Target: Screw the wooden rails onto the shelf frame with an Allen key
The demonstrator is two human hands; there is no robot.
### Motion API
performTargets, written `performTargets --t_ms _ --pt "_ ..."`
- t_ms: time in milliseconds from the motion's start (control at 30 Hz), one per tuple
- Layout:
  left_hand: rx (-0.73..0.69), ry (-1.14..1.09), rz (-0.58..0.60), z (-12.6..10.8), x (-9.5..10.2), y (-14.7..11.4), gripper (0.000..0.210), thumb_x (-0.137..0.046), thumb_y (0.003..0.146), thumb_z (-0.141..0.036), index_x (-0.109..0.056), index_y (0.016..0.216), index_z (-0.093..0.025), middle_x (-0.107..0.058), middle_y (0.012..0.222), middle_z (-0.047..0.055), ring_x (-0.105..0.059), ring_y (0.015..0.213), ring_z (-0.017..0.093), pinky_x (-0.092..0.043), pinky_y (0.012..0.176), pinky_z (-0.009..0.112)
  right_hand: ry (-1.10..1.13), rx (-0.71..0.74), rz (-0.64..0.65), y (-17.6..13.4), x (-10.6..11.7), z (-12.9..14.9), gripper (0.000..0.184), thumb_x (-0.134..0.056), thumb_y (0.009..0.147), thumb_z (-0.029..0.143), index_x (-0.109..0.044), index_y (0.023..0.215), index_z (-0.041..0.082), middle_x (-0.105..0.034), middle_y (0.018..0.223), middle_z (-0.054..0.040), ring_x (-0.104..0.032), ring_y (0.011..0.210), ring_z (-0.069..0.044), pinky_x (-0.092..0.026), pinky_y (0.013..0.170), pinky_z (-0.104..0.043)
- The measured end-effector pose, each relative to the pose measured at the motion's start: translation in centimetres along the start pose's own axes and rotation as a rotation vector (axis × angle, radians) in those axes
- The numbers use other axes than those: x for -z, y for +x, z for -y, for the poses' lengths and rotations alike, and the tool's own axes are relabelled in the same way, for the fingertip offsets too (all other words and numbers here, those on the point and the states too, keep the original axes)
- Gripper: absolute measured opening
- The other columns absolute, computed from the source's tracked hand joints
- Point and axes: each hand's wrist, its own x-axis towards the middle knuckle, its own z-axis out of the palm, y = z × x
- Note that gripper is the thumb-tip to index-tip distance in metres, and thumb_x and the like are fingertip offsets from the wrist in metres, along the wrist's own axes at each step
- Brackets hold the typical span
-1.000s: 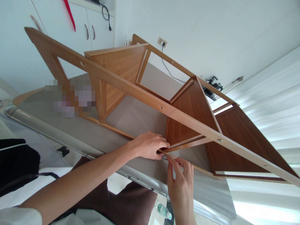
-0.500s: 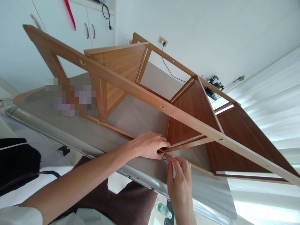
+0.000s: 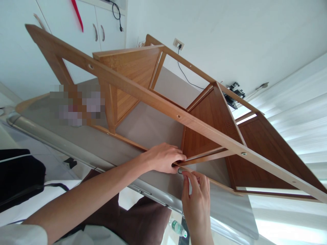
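A wooden shelf frame (image 3: 143,95) lies on its side, its long upper rail running diagonally across my view. My left hand (image 3: 163,158) reaches in below that rail, its fingers curled round the lower rail (image 3: 130,142) where the middle shelf board (image 3: 201,126) meets it. Just to the right, my right hand (image 3: 196,190) is closed in a pinch on a small metal piece (image 3: 180,170) at the lower rail's outer side. The fingers cover most of that piece, so I cannot tell its kind. A metal fitting (image 3: 244,153) shows in a hole of the upper rail.
The frame rests on a grey table (image 3: 102,149) with a rounded metallic edge. Below that edge lies a plastic bottle (image 3: 178,227). White cabinets (image 3: 84,20) stand at the back left, and a pale curtain (image 3: 301,102) hangs at the right. A blurred-out patch covers part of the left end.
Both hands keep almost the same place and grip. The whole view has shifted very slightly.
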Motion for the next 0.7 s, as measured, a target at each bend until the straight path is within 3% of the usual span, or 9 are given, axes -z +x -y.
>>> performTargets --t_ms 300,700 --pt "-0.005 0.004 -0.008 0.1 -0.1 0.0 0.009 -0.061 0.079 -0.026 -0.062 0.088 -0.025 -0.069 0.086 -0.001 -0.064 0.085 0.02 -0.045 0.064 0.03 -0.039 -0.007 -0.029 -0.1 -0.3 0.2 0.018 -0.05 0.096 0.018 -0.063 0.109 0.02 -0.054 0.097 -0.0074 -0.051 0.092 -0.021 -0.043 0.082 -0.036" --pt "-0.006 0.005 -0.012 0.2 -0.2 0.0 0.012 -0.061 0.079 -0.026 -0.064 0.09 -0.025 -0.07 0.089 -0.002 -0.065 0.087 0.019 -0.046 0.066 0.03 0.123 -0.159 -0.034 -0.8 -0.8 -1.1 0.015 -0.054 0.096 0.023 -0.066 0.104 0.023 -0.063 0.102 -0.0053 -0.058 0.095 -0.019 -0.047 0.085 -0.034"
